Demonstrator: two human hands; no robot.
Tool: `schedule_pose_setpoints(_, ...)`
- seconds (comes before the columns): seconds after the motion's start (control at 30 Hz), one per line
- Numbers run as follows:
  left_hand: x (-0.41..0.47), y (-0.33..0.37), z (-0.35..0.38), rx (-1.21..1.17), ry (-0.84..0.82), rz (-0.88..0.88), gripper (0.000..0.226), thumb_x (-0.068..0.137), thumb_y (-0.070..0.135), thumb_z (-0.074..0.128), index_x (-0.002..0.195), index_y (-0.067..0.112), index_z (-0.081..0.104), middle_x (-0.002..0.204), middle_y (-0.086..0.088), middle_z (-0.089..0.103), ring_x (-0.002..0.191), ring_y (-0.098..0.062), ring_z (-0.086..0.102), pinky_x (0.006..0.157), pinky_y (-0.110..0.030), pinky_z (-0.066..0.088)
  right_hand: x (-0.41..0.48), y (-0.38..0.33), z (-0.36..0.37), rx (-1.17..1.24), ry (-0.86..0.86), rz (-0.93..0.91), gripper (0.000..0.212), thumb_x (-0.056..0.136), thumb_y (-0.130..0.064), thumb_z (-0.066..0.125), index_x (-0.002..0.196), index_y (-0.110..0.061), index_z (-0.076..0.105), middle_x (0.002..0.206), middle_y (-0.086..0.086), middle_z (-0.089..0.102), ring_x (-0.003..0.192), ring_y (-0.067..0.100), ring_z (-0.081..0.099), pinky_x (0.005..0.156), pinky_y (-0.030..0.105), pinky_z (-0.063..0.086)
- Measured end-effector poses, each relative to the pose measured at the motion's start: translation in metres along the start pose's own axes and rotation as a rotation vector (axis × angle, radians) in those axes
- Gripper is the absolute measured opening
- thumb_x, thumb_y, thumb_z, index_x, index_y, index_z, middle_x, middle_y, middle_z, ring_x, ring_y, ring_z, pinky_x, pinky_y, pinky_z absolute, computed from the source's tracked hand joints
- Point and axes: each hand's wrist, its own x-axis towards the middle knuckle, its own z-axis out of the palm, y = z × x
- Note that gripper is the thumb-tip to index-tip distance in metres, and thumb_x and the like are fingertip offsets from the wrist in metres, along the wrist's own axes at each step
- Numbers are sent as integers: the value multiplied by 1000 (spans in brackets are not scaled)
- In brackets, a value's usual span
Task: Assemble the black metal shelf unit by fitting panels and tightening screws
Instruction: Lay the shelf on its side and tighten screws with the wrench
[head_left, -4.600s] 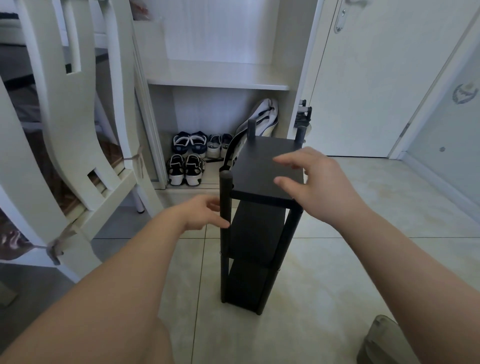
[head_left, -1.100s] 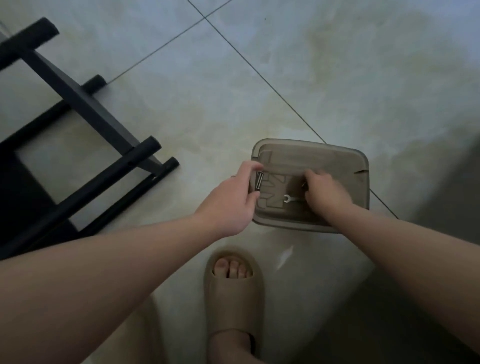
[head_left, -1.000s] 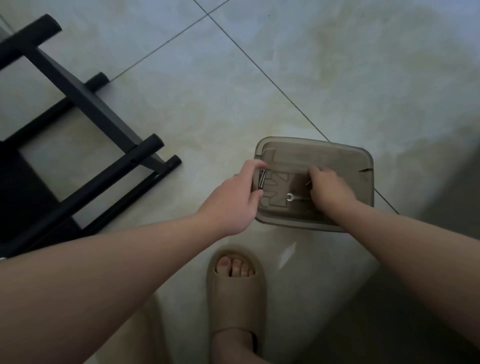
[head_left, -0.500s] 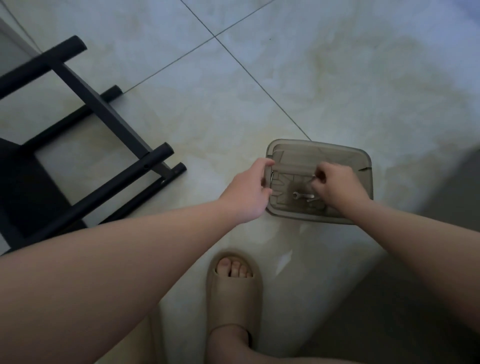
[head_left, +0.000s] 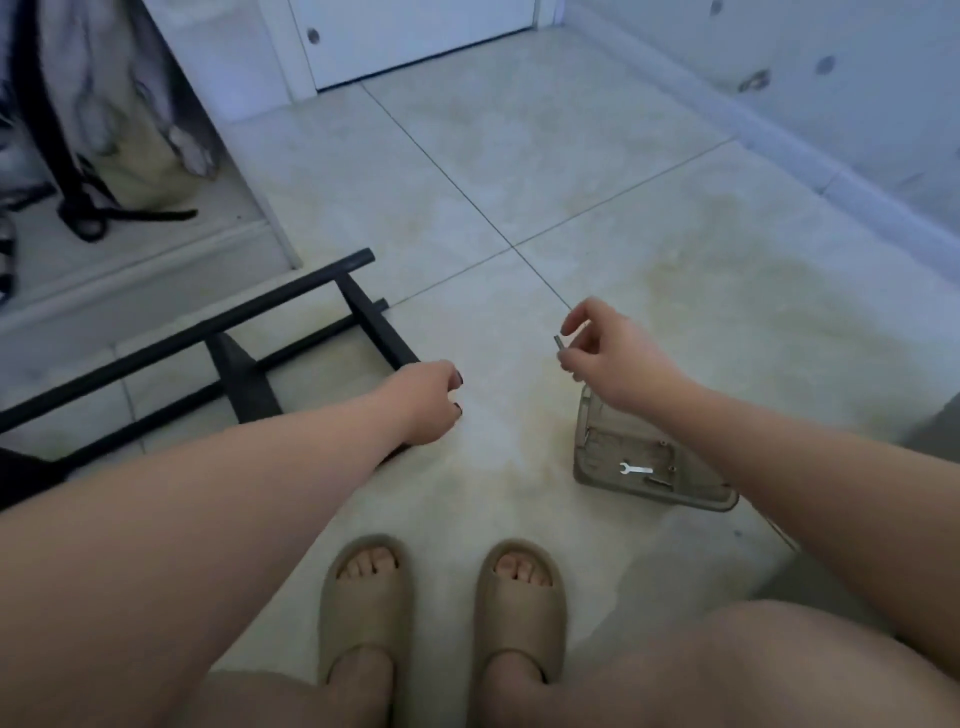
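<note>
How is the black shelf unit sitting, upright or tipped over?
Tipped over: the black shelf unit lies on its side, its posts running along the floor.

The shelf frame (head_left: 244, 384) is black. The floor tiles (head_left: 571, 156) are pale cream, mottled with yellowish stains, with dark grout lines. The tray (head_left: 649, 493) is smoky grey-brown, the wrench (head_left: 635, 469) in it silver, the screw (head_left: 557, 343) grey, the slippers (head_left: 366, 608) tan.
</note>
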Motion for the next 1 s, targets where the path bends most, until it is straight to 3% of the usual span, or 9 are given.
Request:
schedule_pose_setpoints(0.1, -21, -21, -13, -58, 62, -3, 32, 95, 29, 59, 124, 16, 55, 123, -7, 61, 110, -27, 57, 93, -35, 48, -5, -41, 11, -7, -78, -32, 24, 90, -6, 56, 83, -29, 58, 75, -4, 70, 67, 12, 67, 57, 26, 54)
schedule_pose_setpoints(0.2, -29, -46, -19, -115, 64, -14, 30, 97, 27, 57, 125, 18, 56, 122, -4, 61, 109, -24, 58, 92, -33, 48, -1, -69, 28, 10, -134, -12, 24, 88, -5, 56, 82, -24, 69, 76, 3, 72, 77, 23, 71, 79, 49, 61)
schedule_pose_setpoints(0.27, -26, -60, -25, -204, 111, -41, 31, 97, 22, 55, 128, 17, 56, 123, -5, 61, 110, -24, 58, 93, -31, 47, 4, -80, 40, 48, -147, 15, 17, 86, -8, 64, 83, -23, 71, 73, 3, 72, 77, 28, 70, 84, 53, 60)
schedule_pose_setpoints(0.47, 5, -91, -16, -380, 141, -119, 9, 97, 22, 56, 100, 17, 63, 105, -8, 64, 96, -28, 59, 89, -33, 48, 30, -75, 84, 155, -236, 36, 9, 90, -10, 68, 87, -17, 74, 74, 9, 73, 70, 14, 68, 83, 41, 61)
schedule_pose_setpoints(0.6, 41, -101, -5, -512, 133, -173, 23, 100, 28, 51, 98, 11, 66, 95, -8, 60, 87, -25, 54, 78, -31, 43, 46, -51, 116, 214, -234, 60, 18, 94, -6, 63, 86, -18, 74, 76, 7, 74, 75, 17, 71, 78, 30, 61)
schedule_pose_setpoints(0.7, 67, -108, 14, -661, 98, -273, 27, 102, 36, 48, 88, 13, 57, 103, -13, 65, 93, -27, 60, 93, -41, 50, 58, -35, 132, 260, -193, 70, 17, 93, -1, 63, 85, -14, 71, 75, 7, 73, 68, 16, 70, 72, 29, 59)
schedule_pose_setpoints(0.83, 95, -118, 39, -762, 59, -234, 38, 100, 46, 48, 88, 17, 69, 104, 0, 74, 103, -23, 66, 103, -37, 48, 70, -12, 149, 356, -127, 67, 10, 90, 2, 65, 84, -6, 66, 75, 13, 73, 62, 16, 68, 68, 29, 60)
schedule_pose_setpoints(0.9, 104, -118, 44, -812, 55, -146, 40, 100, 46, 50, 91, 16, 74, 97, 0, 77, 90, -21, 72, 94, -36, 53, 74, -2, 155, 406, -112, 49, 10, 90, 2, 65, 83, -5, 67, 75, 12, 73, 61, 15, 67, 66, 26, 59)
schedule_pose_setpoints(1.0, 112, -116, 51, -965, -1, -98, 44, 100, 44, 53, 105, 4, 71, 95, -15, 76, 65, -29, 74, 61, -32, 58, 74, 12, 163, 485, -77, 21, 11, 92, 1, 66, 83, -6, 68, 68, 3, 72, 59, 12, 66, 63, 21, 55)
